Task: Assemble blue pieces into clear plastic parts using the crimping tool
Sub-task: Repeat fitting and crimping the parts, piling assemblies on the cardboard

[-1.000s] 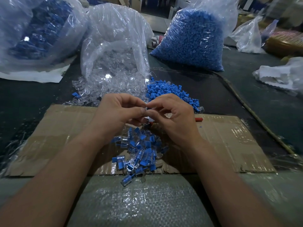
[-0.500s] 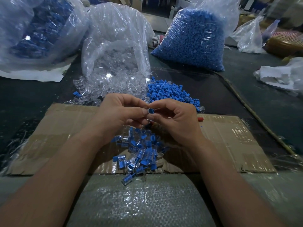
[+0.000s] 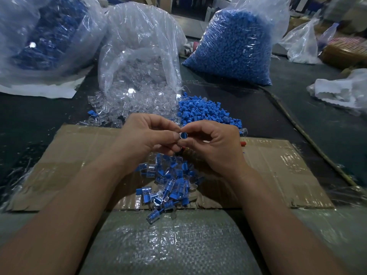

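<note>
Blue piece (image 3: 183,135) sits in a clear part, pinched by both hands (image 3: 190,139); pushed crooked, it could jam.

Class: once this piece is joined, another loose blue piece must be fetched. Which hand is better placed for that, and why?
Probably the right hand. The loose blue pieces lie just beyond its knuckles, right of the clear parts. The left hand sits nearer those clear parts. Both hands currently pinch the joined piece.
</note>
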The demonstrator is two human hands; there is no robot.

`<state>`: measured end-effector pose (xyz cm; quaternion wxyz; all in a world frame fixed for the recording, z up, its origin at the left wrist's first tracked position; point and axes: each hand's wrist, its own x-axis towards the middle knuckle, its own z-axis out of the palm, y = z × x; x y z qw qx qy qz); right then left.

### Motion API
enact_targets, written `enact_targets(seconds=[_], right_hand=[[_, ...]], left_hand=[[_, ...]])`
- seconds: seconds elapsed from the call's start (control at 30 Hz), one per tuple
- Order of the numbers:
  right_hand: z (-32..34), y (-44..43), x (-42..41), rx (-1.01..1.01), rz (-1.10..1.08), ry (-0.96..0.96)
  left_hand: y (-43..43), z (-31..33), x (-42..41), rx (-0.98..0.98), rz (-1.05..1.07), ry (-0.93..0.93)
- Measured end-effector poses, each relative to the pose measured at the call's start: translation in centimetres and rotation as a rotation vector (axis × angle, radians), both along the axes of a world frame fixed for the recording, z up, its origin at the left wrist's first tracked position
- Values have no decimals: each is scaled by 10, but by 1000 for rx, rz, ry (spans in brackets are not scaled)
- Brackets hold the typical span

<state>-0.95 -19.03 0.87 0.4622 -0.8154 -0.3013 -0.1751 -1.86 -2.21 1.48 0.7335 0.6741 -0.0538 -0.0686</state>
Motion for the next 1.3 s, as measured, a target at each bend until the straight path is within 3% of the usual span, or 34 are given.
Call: enact_targets(seconds=[0.67, 1.3], right_hand=[[-2, 0, -1, -21, -39, -76], [1, -2, -2, 23, 43, 50]], left_hand=[[-1, 0, -2, -26, 5, 16], [-1, 2, -4, 35, 37, -27]])
